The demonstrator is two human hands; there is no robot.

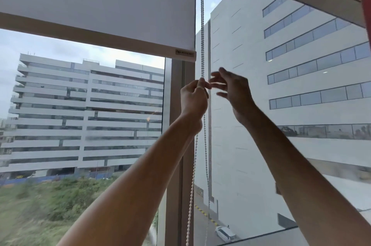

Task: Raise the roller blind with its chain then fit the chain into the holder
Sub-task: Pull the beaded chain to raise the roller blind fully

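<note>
The left grip (194, 98) is curled tight round the chain (202, 24), thumb and forefinger pinching a strand at the top of the fist. The right grip (233, 91) is wide, fingers spread and blurred, just beside the chain but holding nothing; whether a fingertip brushes the beads I cannot tell.

The chain runs as two strands from above the frame, down the gap beside the blind (96, 4), through the left grip, and on below it. One strand leaves under the wrist and slants off to the left; the other hangs nearly straight. So most of the free chain lies beneath the grip, with the taut run above it. The blind's bottom bar (80, 35) sits a little above both hands, and glass shows below it. No holder shows anywhere in view.

Risks, as I judge them: the strands lie close together, so the open right grip may catch the wrong one, or both at once, which would lower the blind or jam the mechanism. With only one grip on, a loosened pinch could let the beads slip and the blind run back down. A sideways pull, as the slanting lower strand hints, could drag the chain against the mullion (177, 145) or off its sprocket.
</note>
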